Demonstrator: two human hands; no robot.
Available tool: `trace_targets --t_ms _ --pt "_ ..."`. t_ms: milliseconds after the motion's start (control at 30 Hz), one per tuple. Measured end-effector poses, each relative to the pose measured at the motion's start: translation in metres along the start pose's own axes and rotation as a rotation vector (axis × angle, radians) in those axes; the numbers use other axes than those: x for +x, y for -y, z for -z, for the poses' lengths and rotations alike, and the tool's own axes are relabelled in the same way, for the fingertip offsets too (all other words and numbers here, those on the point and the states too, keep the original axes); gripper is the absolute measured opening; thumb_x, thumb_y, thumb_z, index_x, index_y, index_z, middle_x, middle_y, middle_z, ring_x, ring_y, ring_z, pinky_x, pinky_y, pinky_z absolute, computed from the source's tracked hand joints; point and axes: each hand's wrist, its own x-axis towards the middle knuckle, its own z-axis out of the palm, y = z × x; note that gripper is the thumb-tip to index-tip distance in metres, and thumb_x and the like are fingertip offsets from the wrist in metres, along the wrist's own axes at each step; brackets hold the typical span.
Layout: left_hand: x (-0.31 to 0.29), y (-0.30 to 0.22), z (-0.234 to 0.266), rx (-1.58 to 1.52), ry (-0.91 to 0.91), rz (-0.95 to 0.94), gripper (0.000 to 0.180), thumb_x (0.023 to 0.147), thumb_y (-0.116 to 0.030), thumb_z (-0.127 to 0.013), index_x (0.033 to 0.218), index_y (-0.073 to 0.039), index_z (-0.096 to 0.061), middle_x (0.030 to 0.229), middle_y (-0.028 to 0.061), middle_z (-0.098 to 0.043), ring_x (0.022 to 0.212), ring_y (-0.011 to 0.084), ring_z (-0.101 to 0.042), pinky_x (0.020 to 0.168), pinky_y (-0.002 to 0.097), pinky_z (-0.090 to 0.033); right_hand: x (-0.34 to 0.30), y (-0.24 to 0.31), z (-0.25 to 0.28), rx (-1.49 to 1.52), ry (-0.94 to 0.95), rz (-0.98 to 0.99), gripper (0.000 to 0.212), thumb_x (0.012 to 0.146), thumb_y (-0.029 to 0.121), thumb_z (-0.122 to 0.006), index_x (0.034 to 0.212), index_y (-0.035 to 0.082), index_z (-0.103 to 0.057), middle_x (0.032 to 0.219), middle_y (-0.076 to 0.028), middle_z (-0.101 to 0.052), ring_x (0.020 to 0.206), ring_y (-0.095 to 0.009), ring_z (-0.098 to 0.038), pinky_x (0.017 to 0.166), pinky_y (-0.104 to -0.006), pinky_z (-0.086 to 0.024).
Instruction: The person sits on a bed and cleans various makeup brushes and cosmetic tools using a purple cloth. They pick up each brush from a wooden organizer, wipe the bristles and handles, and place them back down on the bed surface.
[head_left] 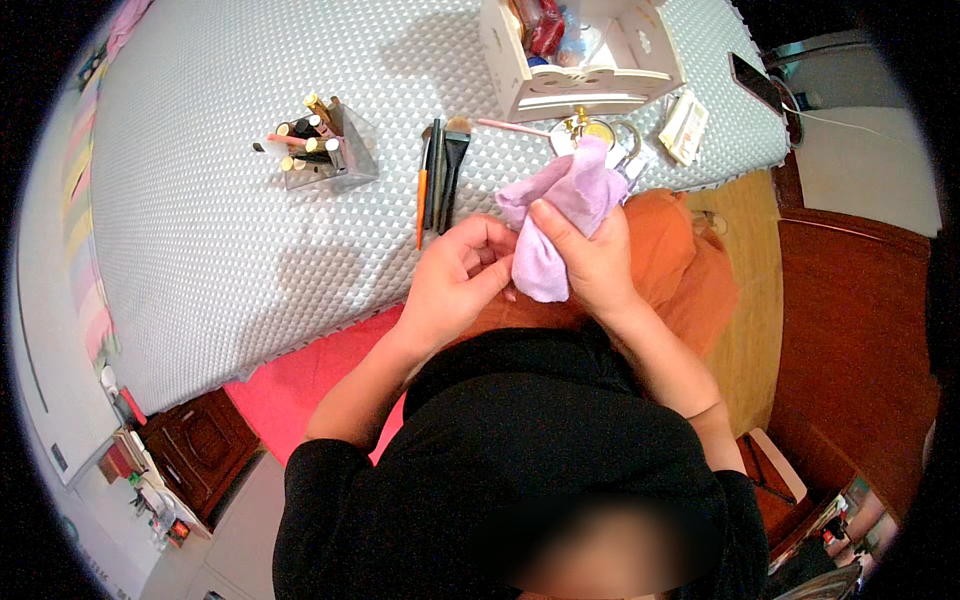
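A lilac cloth (540, 262) is bunched in my right hand (592, 262), the thumb pressing on its folds and a loose end standing up above the fist. Close beside its left edge, my left hand (452, 280) has its fingers curled in against the thumb; whatever they may hold is hidden. Just beyond the left hand, makeup brushes lie side by side on the quilted cover: a slim one with an orange handle (422, 200) and a wide one with a black handle (454, 165). A thin pink stick (512, 128) lies farther off, pointing toward small gold-coloured items (597, 130).
A clear holder (362, 150) with lipstick-like tubes stands left on the grey-white quilted bed cover (200, 230). At the back is a white box (505, 75) with packets inside. A small packet (684, 128) and a phone (756, 84) with a cable lie right.
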Motion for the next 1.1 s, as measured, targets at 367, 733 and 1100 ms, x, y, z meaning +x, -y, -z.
trace_targets --t_ms 367,733,1100 --pt "-0.015 0.018 0.042 0.321 -0.162 0.016 0.010 0.089 -0.005 -0.063 0.097 -0.001 -0.059 0.088 0.0013 -0.060 0.081 0.0088 -0.058 0.075 0.0243 -0.047 0.021 0.001 0.029 0.252 -0.225 -0.039 0.024 0.090 0.015 -0.064 0.106 -0.001 -0.056 0.092 -0.007 -0.063 0.080 -0.016 -0.064 0.069 -0.0307 -0.054" --pt "0.016 0.019 0.068 0.827 -0.530 -0.250 0.010 0.085 -0.005 -0.066 0.087 0.002 -0.059 0.083 0.0069 -0.054 0.068 0.0138 -0.059 0.058 0.0267 -0.047 -0.007 -0.037 0.035 0.143 -0.123 -0.164 0.034 0.090 0.017 -0.064 0.117 0.000 -0.052 0.105 -0.007 -0.061 0.091 -0.016 -0.061 0.079 -0.0324 -0.054" --pt "0.022 0.022 0.059 1.145 -0.575 -0.334 0.022 0.076 -0.009 -0.072 0.071 -0.001 -0.052 0.072 0.0132 -0.051 0.063 0.0308 -0.053 0.059 0.0404 -0.044 -0.008 -0.040 0.032 0.112 -0.111 -0.168 0.029 0.090 0.014 -0.063 0.113 0.001 -0.052 0.097 -0.006 -0.061 0.084 -0.015 -0.062 0.075 -0.0334 -0.055"
